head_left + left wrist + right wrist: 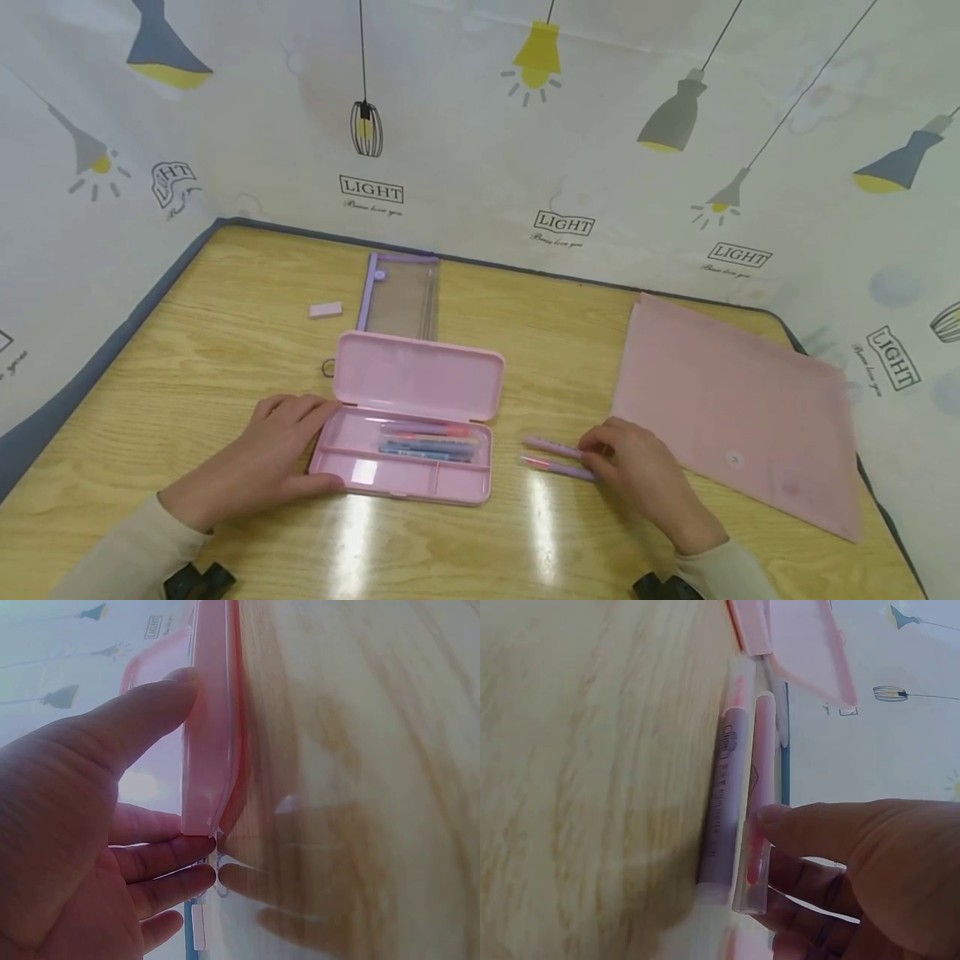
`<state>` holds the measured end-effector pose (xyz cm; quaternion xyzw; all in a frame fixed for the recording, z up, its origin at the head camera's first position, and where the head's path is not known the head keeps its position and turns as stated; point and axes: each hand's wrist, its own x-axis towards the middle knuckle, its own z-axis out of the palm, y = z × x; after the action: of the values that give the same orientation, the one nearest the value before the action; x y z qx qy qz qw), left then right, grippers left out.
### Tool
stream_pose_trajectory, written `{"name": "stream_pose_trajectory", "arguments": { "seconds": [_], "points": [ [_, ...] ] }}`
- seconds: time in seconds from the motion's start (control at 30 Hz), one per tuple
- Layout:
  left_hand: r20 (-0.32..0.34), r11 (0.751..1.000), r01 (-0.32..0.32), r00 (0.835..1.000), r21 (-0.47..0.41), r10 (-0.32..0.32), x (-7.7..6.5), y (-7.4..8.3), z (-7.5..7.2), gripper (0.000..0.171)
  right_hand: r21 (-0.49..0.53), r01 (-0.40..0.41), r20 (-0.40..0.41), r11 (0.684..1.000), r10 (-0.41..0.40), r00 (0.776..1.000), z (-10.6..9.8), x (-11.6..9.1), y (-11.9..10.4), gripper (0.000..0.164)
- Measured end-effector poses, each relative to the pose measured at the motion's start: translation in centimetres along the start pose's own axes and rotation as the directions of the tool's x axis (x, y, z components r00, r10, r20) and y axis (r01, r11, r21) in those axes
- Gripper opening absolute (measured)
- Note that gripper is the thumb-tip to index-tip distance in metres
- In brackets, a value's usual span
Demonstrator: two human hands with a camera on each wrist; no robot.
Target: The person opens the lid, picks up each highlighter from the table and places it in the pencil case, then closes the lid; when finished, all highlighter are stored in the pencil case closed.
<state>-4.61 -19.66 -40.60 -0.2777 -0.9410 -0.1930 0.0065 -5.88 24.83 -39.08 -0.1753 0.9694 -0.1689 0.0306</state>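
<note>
At mid-worktop: pink pencil case is lying open, lid leaning back toward 12 o'clock.
Pens inside: several pens are resting in the far, long compartment, pointing roughly 9-to-3.
Left hand: is steadying the case at its 9 o'clock end; grip bracketing it, thumb pressing the near wall, fingertips touching the far corner.
Right hand: is working at 3 o'clock from the case; grip pinching the farther loose pen between thumb and fingers.
Second pen: purple-bodied marker is lying just beside it on the 6 o'clock side, pink tip toward 9.
Folder: pink folder is lying at 3 o'clock, beyond the right hand.
Pouch: clear pouch with purple edging is lying at 12, its near end hiding behind the lid.
Small items: pink block is sitting near 11; small ring is lying near 10, just beside the lid.
Backdrop: lamp-printed sheet is rising behind.
</note>
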Motion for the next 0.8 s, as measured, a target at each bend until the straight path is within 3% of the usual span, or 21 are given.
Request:
{"name": "stream_pose_trajectory", "arguments": {
  "seconds": [0.2,0.5,0.8],
  "points": [
    [-0.018,1.000,-0.013,1.000,0.004,0.013,0.0,-0.1,0.1,0.085,-0.016,0.019,-0.027,1.000,-0.020,0.999,-0.7,0.0,-1.0,0.008],
    [-0.012,1.000,-0.009,1.000,0.007,0.009,0.1,-0.2,0.1,0.085,-0.005,0.120,-0.066,0.993,-0.120,0.991,-1.2,1.2,-4.1,0.009],
    [-0.002,1.000,-0.005,1.000,0.002,0.005,0.0,-0.1,0.0,0.084,0.051,0.153,-0.013,0.987,-0.153,0.988,-0.1,3.6,-6.7,0.006]
  ]
}}
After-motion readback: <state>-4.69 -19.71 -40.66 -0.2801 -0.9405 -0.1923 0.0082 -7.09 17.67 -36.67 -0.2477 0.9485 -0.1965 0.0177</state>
